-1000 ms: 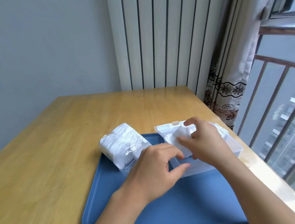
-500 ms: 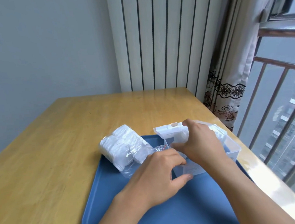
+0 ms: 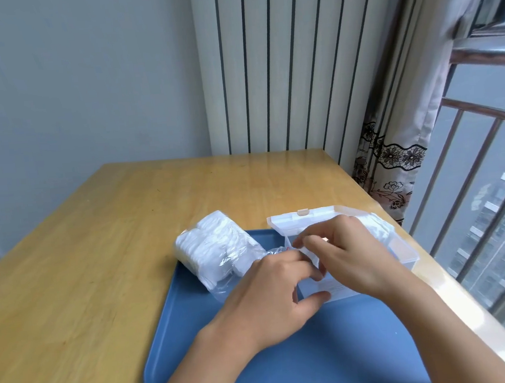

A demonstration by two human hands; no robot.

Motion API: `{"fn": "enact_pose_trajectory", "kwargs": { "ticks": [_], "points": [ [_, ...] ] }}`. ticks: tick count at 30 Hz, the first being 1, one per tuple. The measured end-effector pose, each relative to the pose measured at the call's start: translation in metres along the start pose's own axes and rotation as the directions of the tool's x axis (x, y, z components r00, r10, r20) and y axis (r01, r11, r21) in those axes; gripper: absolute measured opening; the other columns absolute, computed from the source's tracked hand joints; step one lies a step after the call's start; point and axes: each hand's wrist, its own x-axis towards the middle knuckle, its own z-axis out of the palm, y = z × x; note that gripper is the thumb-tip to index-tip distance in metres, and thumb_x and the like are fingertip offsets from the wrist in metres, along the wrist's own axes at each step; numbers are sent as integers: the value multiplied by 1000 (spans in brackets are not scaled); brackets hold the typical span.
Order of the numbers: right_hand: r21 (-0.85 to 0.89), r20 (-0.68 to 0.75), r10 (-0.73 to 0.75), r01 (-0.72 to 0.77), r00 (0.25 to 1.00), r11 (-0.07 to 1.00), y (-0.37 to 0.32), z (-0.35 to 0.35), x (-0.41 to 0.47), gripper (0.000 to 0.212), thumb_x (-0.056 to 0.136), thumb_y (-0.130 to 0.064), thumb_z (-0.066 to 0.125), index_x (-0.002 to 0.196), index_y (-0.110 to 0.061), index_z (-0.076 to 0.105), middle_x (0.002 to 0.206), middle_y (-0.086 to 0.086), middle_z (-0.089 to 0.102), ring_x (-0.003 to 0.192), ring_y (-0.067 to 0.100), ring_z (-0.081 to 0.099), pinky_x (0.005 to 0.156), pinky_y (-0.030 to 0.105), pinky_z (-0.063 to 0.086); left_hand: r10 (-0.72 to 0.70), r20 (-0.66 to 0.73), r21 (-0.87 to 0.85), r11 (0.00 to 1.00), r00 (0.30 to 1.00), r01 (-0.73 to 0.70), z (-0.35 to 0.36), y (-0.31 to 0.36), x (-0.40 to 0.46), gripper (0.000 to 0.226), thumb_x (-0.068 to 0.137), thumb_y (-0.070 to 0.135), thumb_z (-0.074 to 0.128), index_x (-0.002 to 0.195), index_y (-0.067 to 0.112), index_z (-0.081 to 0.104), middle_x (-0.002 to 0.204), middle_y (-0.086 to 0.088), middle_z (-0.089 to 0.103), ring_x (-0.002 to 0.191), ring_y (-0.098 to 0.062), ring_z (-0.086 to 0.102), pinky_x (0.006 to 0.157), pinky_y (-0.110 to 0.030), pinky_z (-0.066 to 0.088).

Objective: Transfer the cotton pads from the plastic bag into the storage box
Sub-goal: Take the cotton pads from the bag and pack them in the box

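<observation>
A clear plastic bag (image 3: 216,249) packed with white cotton pads lies on the blue tray (image 3: 291,365), its open end towards my hands. To its right stands the clear storage box (image 3: 403,254) with its lid (image 3: 302,217) tipped back. Some white cotton pads (image 3: 373,226) lie in the box's far end. My right hand (image 3: 348,253) reaches down into the near-left end of the box, fingertips pinched on white pads that are mostly hidden. My left hand (image 3: 273,299) grips the box's near-left corner, thumb on the front wall.
The tray sits on a wooden table (image 3: 99,266) close to its right edge. Beyond that edge are a patterned curtain (image 3: 395,163) and a window with railings. A white ribbed radiator (image 3: 265,68) stands behind the table.
My right hand has lowered the pads it held above the box down into it. My left hand has moved forward against the box's corner.
</observation>
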Motion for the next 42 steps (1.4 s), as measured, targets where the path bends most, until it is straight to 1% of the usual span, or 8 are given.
{"fn": "enact_pose_trajectory", "kwargs": {
  "ticks": [6, 14, 22, 25, 27, 30, 35, 42],
  "points": [
    [-3, 97, -1, 1, 995, 1000, -1, -1, 2, 41, 89, -33, 37, 87, -11, 72, 80, 5, 74, 66, 18, 62, 77, 42, 55, 33, 4, 21, 999, 999, -33, 0, 2, 1, 22, 88, 37, 70, 106, 25, 72, 108, 17, 63, 65, -8, 56, 71, -22, 48],
    [-132, 247, 91, -60, 965, 989, 8, 10, 5, 40, 100, -27, 38, 62, -15, 39, 60, 0, 46, 66, 21, 39, 66, 43, 38, 63, -41, 16, 998, 997, -63, 1, -3, 1, 11, 86, 25, 72, 96, 21, 71, 83, 20, 48, 70, -3, 51, 67, -15, 39],
    [-186, 192, 96, -59, 977, 981, 12, 11, 6, 35, 100, -24, 43, 68, -10, 43, 68, 5, 50, 72, 27, 49, 72, 52, 45, 96, -100, -105, 989, 990, -106, -3, -3, -3, 18, 79, 13, 65, 92, 18, 76, 82, 8, 69, 60, -10, 63, 60, -16, 45],
    [-91, 71, 66, -60, 995, 994, 15, 7, 8, 37, 95, -35, 47, 79, -6, 62, 67, 8, 60, 59, 21, 51, 67, 46, 54, -14, -406, -338, 931, 914, -136, -24, -1, -4, 24, 76, 2, 62, 92, 12, 76, 88, 3, 74, 63, -13, 65, 51, -23, 49],
    [-67, -30, 3, -5, 1000, 998, 13, 5, 7, 26, 93, -26, 52, 86, -12, 73, 75, -1, 71, 55, 9, 62, 65, 38, 56, -96, -588, -324, 938, 803, -125, -43, -14, -3, 32, 73, 3, 60, 100, 13, 74, 97, 3, 74, 83, -13, 68, 62, -25, 54],
    [48, -189, -122, 134, 974, 990, -4, 2, 0, 26, 84, -9, 56, 81, -25, 77, 73, -12, 74, 57, 5, 66, 58, 28, 52, -245, -685, -189, 969, 686, 159, -63, -60, -4, 47, 73, 20, 66, 120, 18, 65, 118, 5, 66, 113, -13, 61, 88, -31, 52],
    [-14, 118, -297, 300, 948, 954, -20, 9, -16, 33, 72, -11, 49, 75, -22, 79, 74, -8, 76, 71, 12, 71, 69, 33, 55, -655, -344, -365, 754, 673, 547, -62, -104, -12, 86, 64, 65, 71, 135, 20, 56, 133, 2, 59, 125, -19, 55, 108, -36, 43],
    [-443, 341, -345, 473, 875, 762, -18, 49, -16, 58, 89, 0, 45, 142, -23, 51, 139, -8, 55, 129, 19, 48, 98, 32, 47, -546, -70, -346, 798, 835, 493, -65, -116, -18, 92, 40, 71, 86, 120, 32, 61, 111, 13, 70, 102, -5, 67, 89, -28, 55]
  ]
}}
